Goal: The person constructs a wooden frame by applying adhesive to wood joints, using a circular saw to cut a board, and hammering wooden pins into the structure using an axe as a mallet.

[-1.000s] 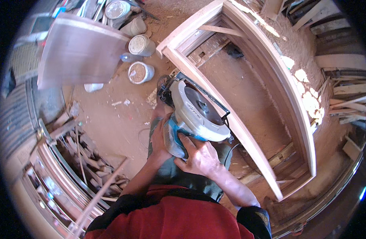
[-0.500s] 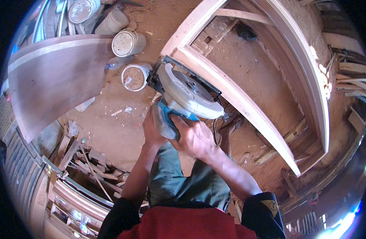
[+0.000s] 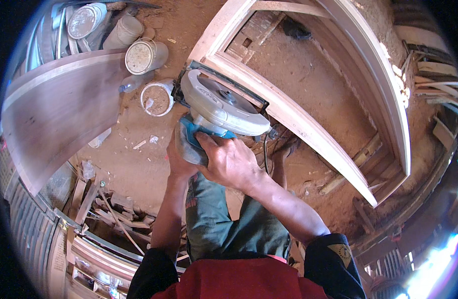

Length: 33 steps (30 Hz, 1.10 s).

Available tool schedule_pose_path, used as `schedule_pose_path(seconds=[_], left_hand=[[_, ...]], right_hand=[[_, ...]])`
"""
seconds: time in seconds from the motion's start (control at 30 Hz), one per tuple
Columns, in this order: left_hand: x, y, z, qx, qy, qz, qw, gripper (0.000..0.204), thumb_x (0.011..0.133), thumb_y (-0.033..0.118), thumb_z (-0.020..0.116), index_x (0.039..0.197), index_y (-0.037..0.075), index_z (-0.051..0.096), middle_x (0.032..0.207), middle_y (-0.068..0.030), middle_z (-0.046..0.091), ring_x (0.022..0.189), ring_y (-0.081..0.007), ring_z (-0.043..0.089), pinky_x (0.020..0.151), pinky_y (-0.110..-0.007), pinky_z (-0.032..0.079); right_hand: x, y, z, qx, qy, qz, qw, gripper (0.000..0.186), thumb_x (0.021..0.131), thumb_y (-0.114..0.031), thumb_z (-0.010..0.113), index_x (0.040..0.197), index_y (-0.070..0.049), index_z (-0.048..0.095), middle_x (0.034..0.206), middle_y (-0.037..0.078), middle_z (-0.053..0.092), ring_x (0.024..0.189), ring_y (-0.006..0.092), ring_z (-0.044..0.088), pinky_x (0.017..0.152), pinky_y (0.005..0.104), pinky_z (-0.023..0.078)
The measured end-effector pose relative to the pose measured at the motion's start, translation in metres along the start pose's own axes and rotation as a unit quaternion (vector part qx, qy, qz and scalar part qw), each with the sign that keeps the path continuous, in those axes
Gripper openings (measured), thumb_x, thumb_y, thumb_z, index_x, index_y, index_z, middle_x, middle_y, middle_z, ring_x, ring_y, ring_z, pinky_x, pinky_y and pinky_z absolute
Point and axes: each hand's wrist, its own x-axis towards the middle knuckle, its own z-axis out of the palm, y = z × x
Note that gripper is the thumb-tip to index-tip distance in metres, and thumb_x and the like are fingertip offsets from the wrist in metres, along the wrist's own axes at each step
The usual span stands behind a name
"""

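Both hands grip a teal-and-grey circular saw (image 3: 224, 110), its round blade partly showing beneath the pale guard. My left hand (image 3: 176, 158) is closed round the left side of the handle, with most of its fingers hidden behind the tool. From the right, my right hand (image 3: 230, 158) wraps over the handle, thumb near the teal housing. The saw's dark base plate lies along the near rail of a large curved wooden frame (image 3: 308, 124), close to its left corner. A dark cord hangs from the saw's right side.
A broad curved wooden panel (image 3: 64, 114) stands at the left. Lidded buckets (image 3: 140, 57) and an open white bucket (image 3: 157, 98) are beyond my left hand. Wood offcuts (image 3: 121, 214) lie at the lower left. More timber (image 3: 438, 82) is stacked at the far right.
The whole view has shifted and turned slightly, so the saw and both hands appear higher and farther left. Against the frame's near rail, the saw looks almost unmoved; both hands keep their grip.
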Motion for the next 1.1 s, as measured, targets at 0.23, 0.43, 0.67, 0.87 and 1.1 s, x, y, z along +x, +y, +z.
schedule_pose_path(seconds=[0.23, 0.43, 0.67, 0.87, 1.1], left_hand=[[0.006, -0.004, -0.006, -0.105, -0.031, -0.025, 0.994, 0.078, 0.07, 0.028, 0.086, 0.134, 0.004, 0.047, 0.127, -0.0068, 0.055, 0.117, -0.0189, 0.053, 0.101, -0.037, 0.044], [0.013, 0.008, -0.012, -0.092, -0.036, -0.002, 0.995, 0.08, 0.071, 0.027, 0.086, 0.136, 0.004, 0.046, 0.129, -0.0069, 0.055, 0.118, -0.0194, 0.054, 0.103, -0.037, 0.043], [0.017, 0.003, -0.016, -0.154, -0.024, -0.06, 0.986, 0.08, 0.071, 0.026, 0.086, 0.137, 0.004, 0.046, 0.129, -0.0075, 0.056, 0.118, -0.0198, 0.054, 0.102, -0.037, 0.043], [0.017, -0.001, -0.023, -0.076, -0.014, 0.0, 0.997, 0.09, 0.061, 0.027, 0.09, 0.138, 0.006, 0.048, 0.13, -0.0117, 0.06, 0.118, -0.0204, 0.059, 0.1, -0.036, 0.046], [0.029, 0.012, -0.032, -0.018, -0.039, -0.012, 0.999, 0.091, 0.062, 0.031, 0.089, 0.138, 0.006, 0.046, 0.129, -0.0112, 0.059, 0.119, -0.0225, 0.057, 0.101, -0.038, 0.044]], right_hand=[[0.007, -0.004, -0.004, 0.004, -0.021, 0.008, 1.0, 0.06, 0.074, -0.028, 0.08, 0.122, 0.0, 0.058, 0.099, 0.028, 0.066, 0.09, 0.0464, 0.066, 0.078, 0.0504, 0.056], [0.014, -0.005, -0.005, 0.019, -0.022, -0.007, 1.0, 0.059, 0.074, -0.025, 0.079, 0.122, 0.002, 0.057, 0.095, 0.03, 0.065, 0.087, 0.0466, 0.066, 0.075, 0.0504, 0.056], [0.022, -0.008, -0.005, 0.027, -0.023, -0.027, 0.999, 0.056, 0.073, -0.018, 0.077, 0.12, 0.004, 0.055, 0.09, 0.03, 0.063, 0.085, 0.0473, 0.066, 0.073, 0.0509, 0.055], [0.026, -0.01, -0.003, 0.038, -0.005, -0.043, 0.998, 0.056, 0.073, -0.015, 0.075, 0.121, 0.004, 0.052, 0.091, 0.032, 0.062, 0.084, 0.0488, 0.065, 0.072, 0.0524, 0.055], [0.034, -0.011, 0.002, 0.044, 0.012, -0.059, 0.997, 0.048, 0.075, -0.012, 0.072, 0.117, 0.005, 0.055, 0.086, 0.031, 0.061, 0.078, 0.0479, 0.066, 0.068, 0.0518, 0.055]])
